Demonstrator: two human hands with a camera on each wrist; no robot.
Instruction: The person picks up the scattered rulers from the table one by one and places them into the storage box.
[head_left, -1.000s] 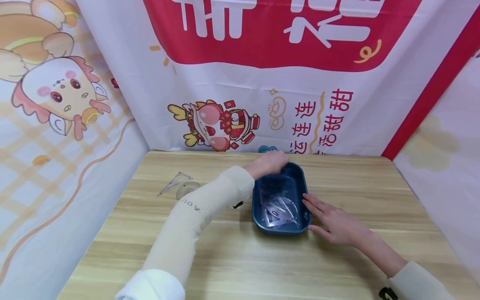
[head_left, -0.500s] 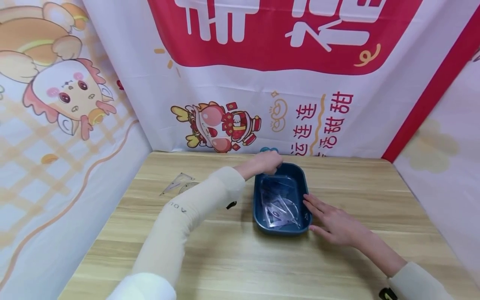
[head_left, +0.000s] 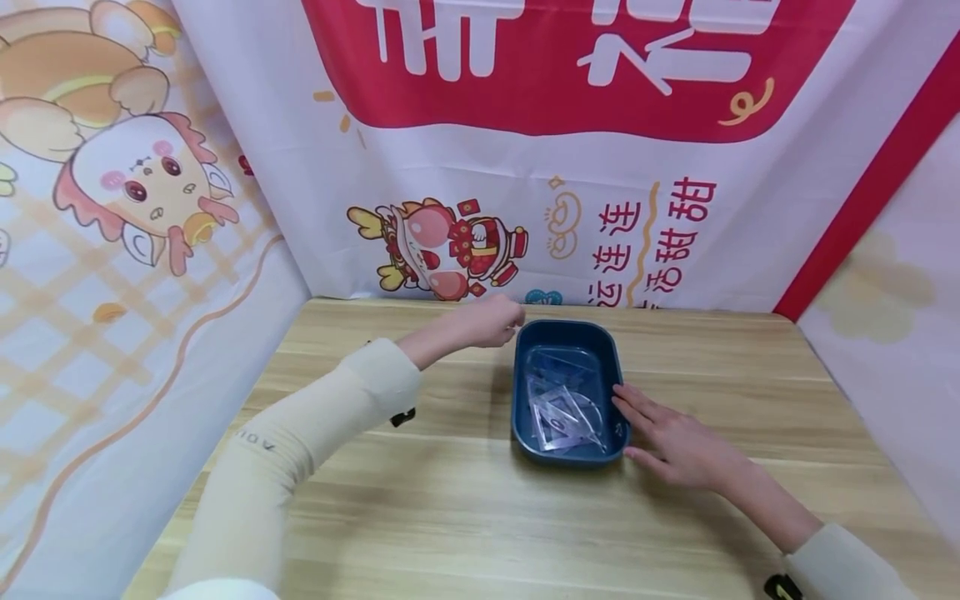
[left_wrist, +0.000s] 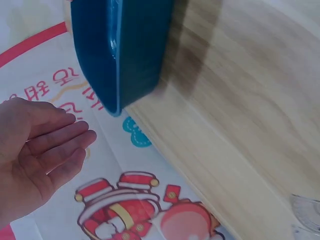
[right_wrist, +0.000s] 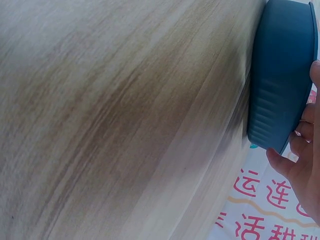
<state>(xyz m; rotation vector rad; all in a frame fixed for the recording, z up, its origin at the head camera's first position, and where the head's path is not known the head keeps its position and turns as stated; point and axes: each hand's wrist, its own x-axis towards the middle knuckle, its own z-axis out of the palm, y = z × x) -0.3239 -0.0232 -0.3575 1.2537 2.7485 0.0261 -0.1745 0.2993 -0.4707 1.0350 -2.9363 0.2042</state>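
A dark blue rectangular box (head_left: 522, 333) with rounded corners stands on the table. Clear plastic drawing tools (head_left: 562, 421) lie inside it, among them a set square shape and a curved edge. My left hand (head_left: 487, 322) hovers just left of the box's far corner; the left wrist view shows its fingers loosely bent with nothing in them. My right hand (head_left: 678, 443) touches the box's right wall with extended fingertips, thumb lower down near the front corner. At the right edge of the left wrist view, part of a clear protractor (left_wrist: 306, 210) lies on the table.
The wooden table (head_left: 450, 517) ends at a printed cloth backdrop (head_left: 480, 158) right behind the box. Another patterned cloth (head_left: 150, 350) hangs along the left side. My left forearm crosses the table's left part and covers what lies there.
My left hand has come away from over the box's far left corner and moved left. The left forearm now hides the set square and protractor on the table. My right hand stays at the box.
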